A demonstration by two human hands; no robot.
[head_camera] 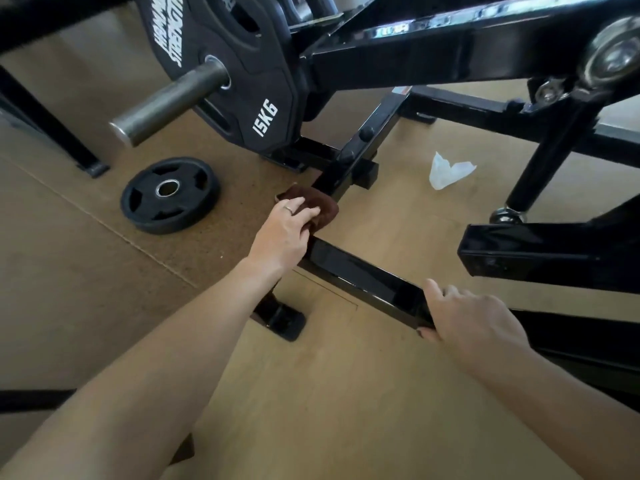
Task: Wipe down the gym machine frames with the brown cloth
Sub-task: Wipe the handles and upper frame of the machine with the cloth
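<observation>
A glossy black floor bar of the gym machine frame point(360, 271) runs from lower right up to a joint near the middle. The brown cloth point(320, 206) lies draped over that bar near the joint. My left hand point(285, 230) grips the cloth and presses it onto the bar; a ring shows on one finger. Further down the same bar, my right hand point(467, 317) grips the bar, thumb underneath and fingers over the top edge.
A 15 kg plate point(256, 98) hangs on a steel sleeve point(166, 102) above left. A smaller loose plate point(169, 195) lies on the floor mat. A crumpled white tissue point(448, 169) lies on the wooden floor. More black frame bars point(554, 251) stand at right.
</observation>
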